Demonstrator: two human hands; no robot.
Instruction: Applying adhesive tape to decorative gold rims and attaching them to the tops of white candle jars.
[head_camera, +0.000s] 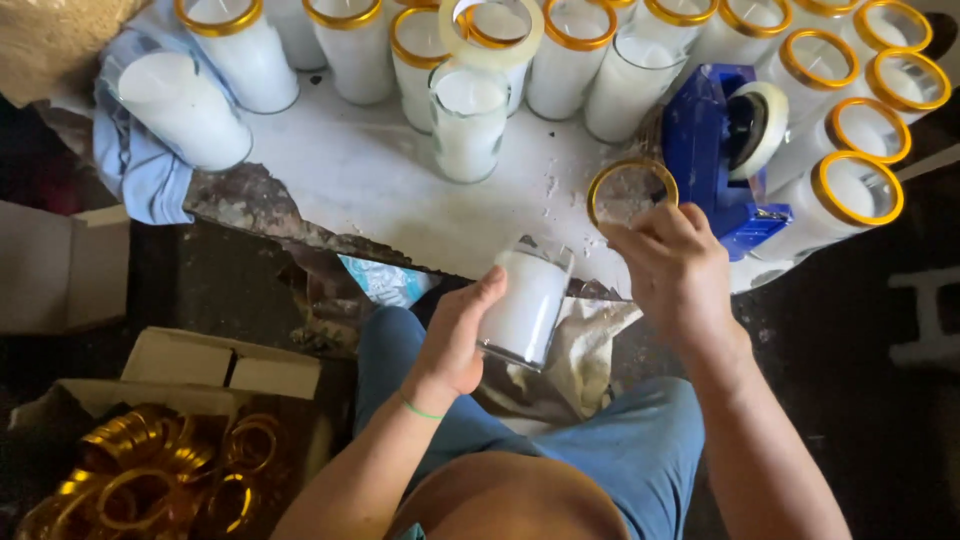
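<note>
My left hand (455, 335) grips a glass jar of white wax (525, 305), tilted, held over my lap just below the table's broken edge. My right hand (675, 270) pinches a gold ring lid (630, 190) by its near rim, holding it above and to the right of the jar's open top. The ring and the jar are apart. A thin green band circles my left wrist.
Several wax-filled glass jars, most with gold rings (865, 190), crowd the white table (390, 180). A blue tape dispenser (725, 140) stands right of centre. A blue cloth (130, 165) hangs at left. A cardboard box of gold rings (160, 475) sits at lower left.
</note>
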